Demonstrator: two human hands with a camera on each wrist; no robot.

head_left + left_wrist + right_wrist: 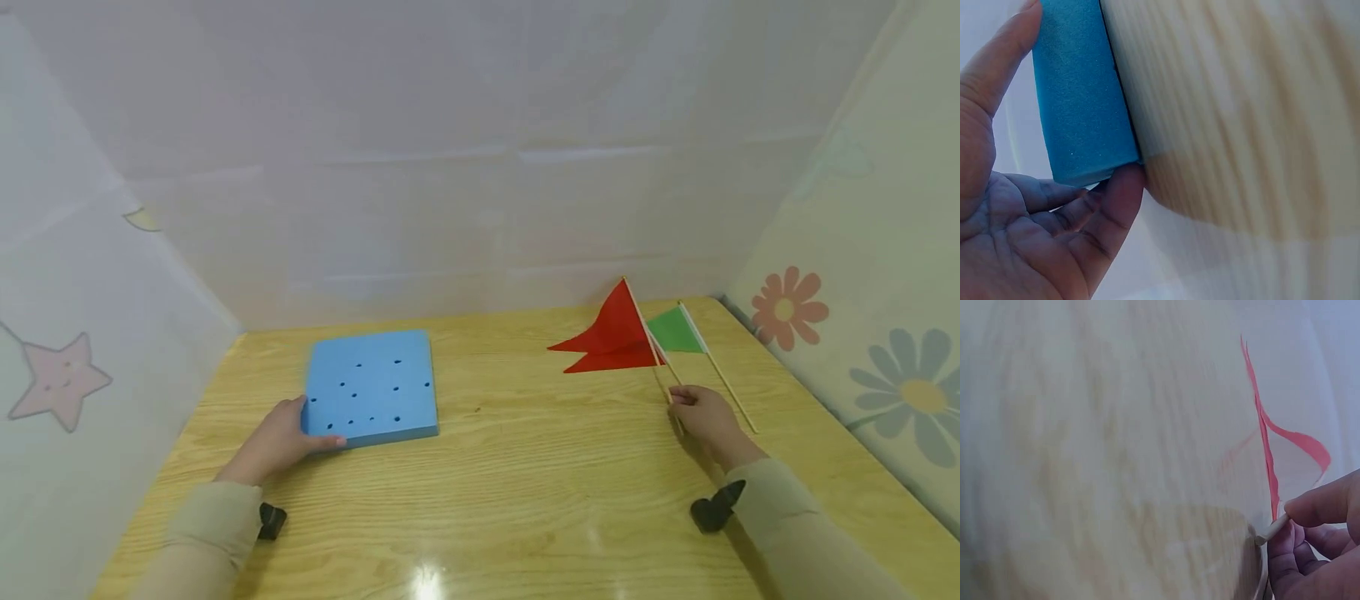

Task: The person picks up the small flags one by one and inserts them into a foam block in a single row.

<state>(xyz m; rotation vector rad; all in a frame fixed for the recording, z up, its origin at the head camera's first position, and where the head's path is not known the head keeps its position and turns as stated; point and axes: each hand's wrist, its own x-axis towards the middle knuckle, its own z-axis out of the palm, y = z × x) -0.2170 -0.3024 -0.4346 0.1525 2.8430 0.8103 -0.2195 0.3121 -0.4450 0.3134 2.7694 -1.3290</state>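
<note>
A blue foam board with several small holes lies at the left of the table. My left hand grips its near left corner, the thumb along the front side. The left wrist view shows the thumb and fingers against the board's blue side. On the right, my right hand pinches the thin stick of a red flag, which is tilted up to the left. Red cloth under it looks like a second flag, partly hidden. In the right wrist view, thumb and fingertips hold the stick near its end.
A green flag lies just right of the red one, its stick running past my right hand. The wooden table stretches between the hands. A pale cloth wall rises behind it, with patterned walls at both sides.
</note>
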